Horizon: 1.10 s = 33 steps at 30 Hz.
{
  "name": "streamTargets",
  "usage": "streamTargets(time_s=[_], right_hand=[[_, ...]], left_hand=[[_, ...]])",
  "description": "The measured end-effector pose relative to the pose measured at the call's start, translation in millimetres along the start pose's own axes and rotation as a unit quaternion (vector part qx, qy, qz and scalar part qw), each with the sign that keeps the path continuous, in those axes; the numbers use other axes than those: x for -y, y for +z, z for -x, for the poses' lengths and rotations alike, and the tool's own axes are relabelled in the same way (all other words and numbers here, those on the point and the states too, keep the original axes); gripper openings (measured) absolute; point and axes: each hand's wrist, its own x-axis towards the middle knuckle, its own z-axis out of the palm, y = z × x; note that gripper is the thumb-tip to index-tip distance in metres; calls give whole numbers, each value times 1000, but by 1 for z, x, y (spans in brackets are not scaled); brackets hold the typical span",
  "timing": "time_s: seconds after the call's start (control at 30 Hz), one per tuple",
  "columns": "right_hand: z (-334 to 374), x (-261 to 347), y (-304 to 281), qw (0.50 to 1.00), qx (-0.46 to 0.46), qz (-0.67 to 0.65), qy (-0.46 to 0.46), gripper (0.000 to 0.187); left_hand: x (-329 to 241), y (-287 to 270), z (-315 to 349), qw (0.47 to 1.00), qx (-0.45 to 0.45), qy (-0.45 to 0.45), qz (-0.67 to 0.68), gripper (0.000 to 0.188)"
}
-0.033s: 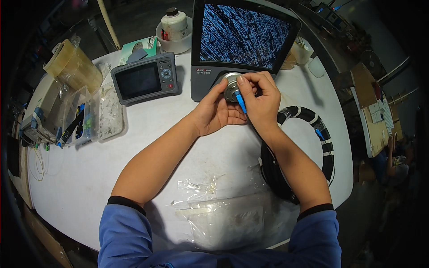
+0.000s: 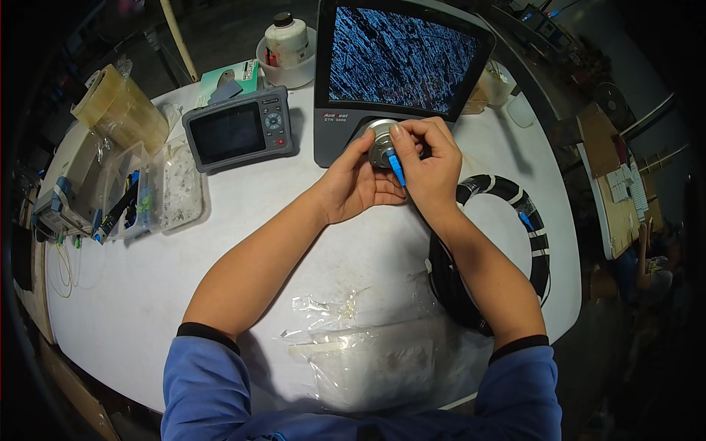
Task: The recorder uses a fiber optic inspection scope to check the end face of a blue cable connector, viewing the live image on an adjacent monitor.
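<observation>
Both hands are at a round silver metal fitting (image 2: 381,134) on the front of a dark grey benchtop screen unit (image 2: 346,121). A blue fibre-optic connector (image 2: 396,169) sits in the fitting and points down toward me. My left hand (image 2: 349,184) has its thumb on the fitting's left edge, with the other fingers curled loosely below the connector. On the right side, my right hand (image 2: 435,165) presses thumb and forefinger against the fitting; its other fingers are partly hidden. The lit screen (image 2: 401,59) shows a streaky blue-and-black pattern.
A coil of black cable (image 2: 540,253) with another blue connector lies beneath my right forearm. Left of the screen stands a grey handheld tester (image 2: 235,128). Farther left are a tape roll (image 2: 121,110) and clear plastic boxes (image 2: 125,191). Clear plastic bags (image 2: 368,360) lie nearest me.
</observation>
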Motion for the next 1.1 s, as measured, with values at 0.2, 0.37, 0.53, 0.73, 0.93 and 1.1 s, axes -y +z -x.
streamTargets(time_s=[0.2, 0.37, 0.53, 0.73, 0.93, 1.1], right_hand=[[0, -1, 0, 1000, -1, -1, -9, 15], [0, -4, 1, 1000, -5, -3, -15, 14], [0, -4, 1, 1000, -4, 2, -21, 14], [0, -4, 2, 1000, -5, 3, -19, 14], [1, -1, 1, 1000, 1, 3, -14, 14], [1, -1, 1, 1000, 5, 2, -12, 14]], left_hand=[[3, -6, -4, 1000, 0, -2, 9, 73], [2, -3, -2, 1000, -11, -1, 3, 73], [2, -3, -2, 1000, -8, -6, 4, 75], [2, -4, -3, 1000, -7, -5, 6, 74], [3, -7, -3, 1000, 6, -4, 9, 74], [3, -7, -3, 1000, 8, -2, 2, 74]])
